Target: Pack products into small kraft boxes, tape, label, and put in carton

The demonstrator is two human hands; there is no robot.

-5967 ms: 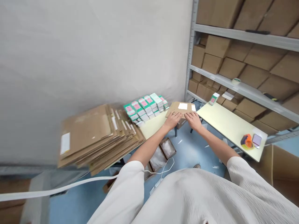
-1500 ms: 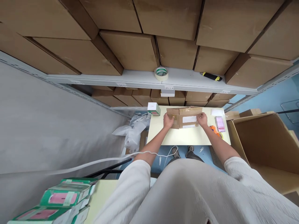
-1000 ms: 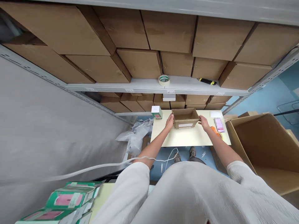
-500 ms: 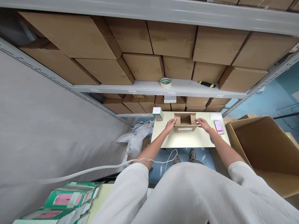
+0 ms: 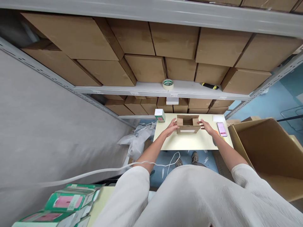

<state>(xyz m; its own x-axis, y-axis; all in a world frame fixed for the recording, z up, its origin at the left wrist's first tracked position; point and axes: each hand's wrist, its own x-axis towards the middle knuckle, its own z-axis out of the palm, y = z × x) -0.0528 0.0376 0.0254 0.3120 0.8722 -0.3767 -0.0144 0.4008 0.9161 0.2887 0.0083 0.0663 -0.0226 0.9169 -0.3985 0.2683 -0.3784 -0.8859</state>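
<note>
A small open cardboard box (image 5: 188, 129) stands on the cream tabletop, its top flaps up and a white label on its near side. At its left end is my left hand (image 5: 170, 127), fingers apart and fingertips at the cardboard edge. My right hand (image 5: 205, 126) is at the other end with its fingers spread, the tips by the box's right side. Neither hand is wrapped around the cardboard. Beyond my left hand stands a small white and green box (image 5: 160, 115). A phone (image 5: 222, 129) with a lit pink screen lies right of my right hand.
Shelves of cardboard boxes rise behind the table (image 5: 189, 143). A tape roll (image 5: 168, 84) and a utility knife (image 5: 209, 85) lie on one shelf. A large open carton (image 5: 243, 132) stands at right. A white cable (image 5: 101, 169) crosses near my left arm. Green boxes (image 5: 67, 201) lie lower left.
My left hand has loosened from the box's left edge, its fingers spreading and shifting slightly left. The right hand's fingers have also opened a little. The box has barely moved.
</note>
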